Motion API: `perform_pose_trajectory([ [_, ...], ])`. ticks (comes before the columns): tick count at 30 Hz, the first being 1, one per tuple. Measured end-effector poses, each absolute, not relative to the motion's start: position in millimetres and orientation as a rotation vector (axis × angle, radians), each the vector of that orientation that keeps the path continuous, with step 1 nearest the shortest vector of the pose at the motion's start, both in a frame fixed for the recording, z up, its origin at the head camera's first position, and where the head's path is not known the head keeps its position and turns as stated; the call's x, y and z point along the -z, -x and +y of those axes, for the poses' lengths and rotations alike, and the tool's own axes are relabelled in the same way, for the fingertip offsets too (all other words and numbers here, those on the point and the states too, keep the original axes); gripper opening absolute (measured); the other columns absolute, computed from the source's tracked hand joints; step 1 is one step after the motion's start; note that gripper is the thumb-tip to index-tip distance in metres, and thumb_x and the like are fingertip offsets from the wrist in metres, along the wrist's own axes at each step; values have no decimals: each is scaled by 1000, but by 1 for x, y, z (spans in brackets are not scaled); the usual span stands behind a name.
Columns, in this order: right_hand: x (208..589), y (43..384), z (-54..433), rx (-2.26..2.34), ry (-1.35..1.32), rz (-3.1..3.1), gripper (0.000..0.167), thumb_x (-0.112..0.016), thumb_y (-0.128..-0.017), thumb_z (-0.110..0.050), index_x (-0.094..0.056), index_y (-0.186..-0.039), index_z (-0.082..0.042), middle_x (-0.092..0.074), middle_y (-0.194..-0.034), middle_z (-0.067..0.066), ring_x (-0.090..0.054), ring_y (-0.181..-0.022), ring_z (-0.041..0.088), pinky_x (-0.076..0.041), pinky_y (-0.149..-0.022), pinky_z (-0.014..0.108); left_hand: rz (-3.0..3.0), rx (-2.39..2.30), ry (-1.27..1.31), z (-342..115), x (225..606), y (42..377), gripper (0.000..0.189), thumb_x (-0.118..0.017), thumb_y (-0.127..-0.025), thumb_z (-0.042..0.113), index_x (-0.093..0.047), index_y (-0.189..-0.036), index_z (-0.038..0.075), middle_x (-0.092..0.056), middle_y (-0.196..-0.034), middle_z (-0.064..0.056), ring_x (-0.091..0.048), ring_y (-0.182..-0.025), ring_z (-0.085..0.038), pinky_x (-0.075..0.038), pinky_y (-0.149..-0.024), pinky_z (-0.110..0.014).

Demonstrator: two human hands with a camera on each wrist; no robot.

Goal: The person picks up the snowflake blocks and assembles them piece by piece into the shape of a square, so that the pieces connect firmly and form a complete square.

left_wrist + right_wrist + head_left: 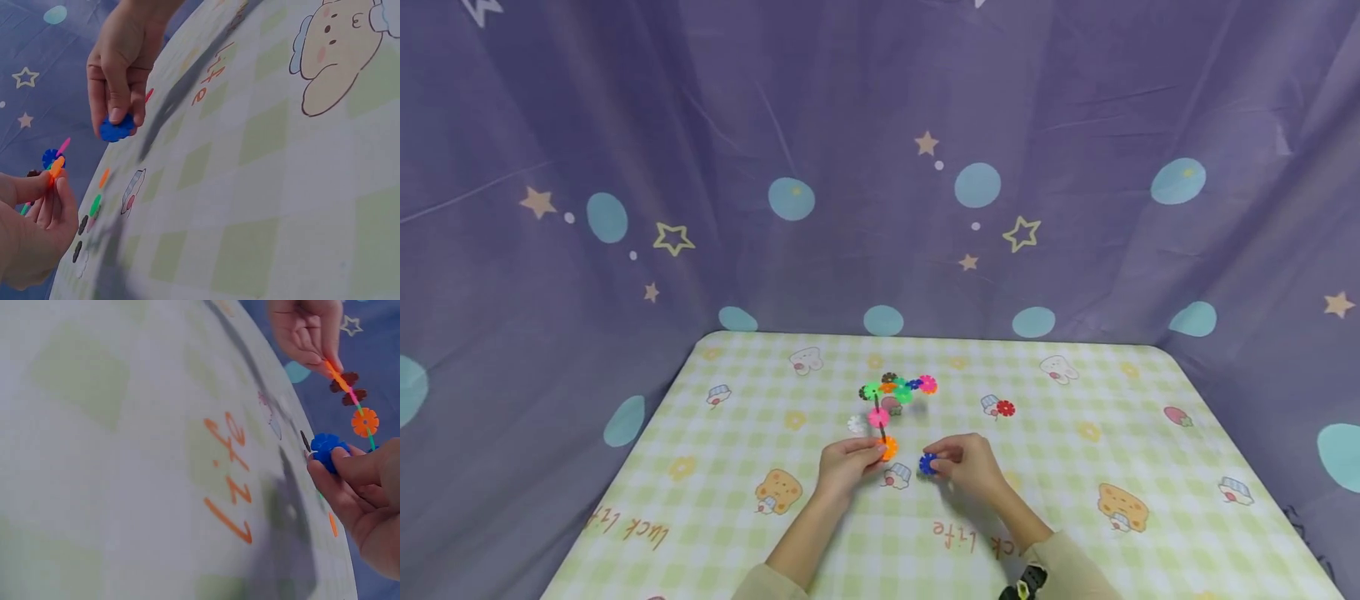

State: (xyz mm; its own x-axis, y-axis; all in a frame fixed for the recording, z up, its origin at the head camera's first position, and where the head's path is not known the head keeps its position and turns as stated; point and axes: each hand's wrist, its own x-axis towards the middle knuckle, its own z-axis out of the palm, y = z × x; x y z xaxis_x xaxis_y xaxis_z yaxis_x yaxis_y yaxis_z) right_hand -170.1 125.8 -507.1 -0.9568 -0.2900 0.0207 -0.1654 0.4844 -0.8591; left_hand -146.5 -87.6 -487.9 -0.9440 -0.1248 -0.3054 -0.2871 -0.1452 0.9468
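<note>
Pinching one orange disc (pixel 890 450), left hand (pixel 844 465); one blue (pixel 927 464), right hand (pixel 970 465).

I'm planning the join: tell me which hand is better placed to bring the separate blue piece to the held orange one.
Likely the right hand: it pinches the blue piece apart from the chain, while the left hand holds the chain's orange piece.

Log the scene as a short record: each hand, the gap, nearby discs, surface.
Left hand: pinches orange disc, near end of linked chain
Right hand: pinches blue disc
Orange and blue discs: apart
Right of chain: red disc
Left of chain: white disc
Far discs: overlapping; which are joined is unclear
Surface: checked tablecloth
</note>
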Motion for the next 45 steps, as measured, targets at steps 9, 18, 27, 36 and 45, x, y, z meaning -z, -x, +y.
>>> perform_pose_trajectory([
  [9,505,170,117,1853,273,2427,12,-74,-80,0,-72,-91,3,-73,-84,22,-72,-65,18,-60,-60,24,1988,-2214,455,-83,483,141,32,-70,-83,1,-63,-111,-15,-75,-89,-14,-68,-66,-6,-61,-71,-27],
  [18,502,169,105,2044,273,2300,16,-71,-80,6,-69,-95,13,-69,-91,32,-71,-74,40,-61,-64,31,2006,-2205,427,-82,483,140,31,-70,-82,0,-64,-108,-16,-75,-88,-17,-65,-60,-4,-60,-62,-21],
  [27,497,166,100,2045,304,2266,18,-71,-81,4,-68,-96,13,-70,-92,31,-73,-76,33,-62,-68,31,2014,-2168,416,-83,482,141,30,-71,-83,3,-65,-107,-14,-75,-86,-13,-65,-60,-5,-61,-67,-25],
  [36,505,162,99,2056,377,2266,15,-70,-82,4,-68,-94,13,-70,-91,31,-74,-73,13,-62,-69,28,2044,-2088,407,-81,479,140,28,-72,-82,2,-67,-105,-13,-71,-72,-2,-61,-57,-5,-56,-56,-17],
  [45,498,156,93,2051,637,2416,8,-70,-82,4,-71,-89,9,-72,-86,26,-72,-76,35,-61,-68,24,2062,-2069,399,-83,470,138,25,-70,-81,0,-67,-102,-14,-67,-66,1,-59,-53,-6,-54,-55,-19],
])
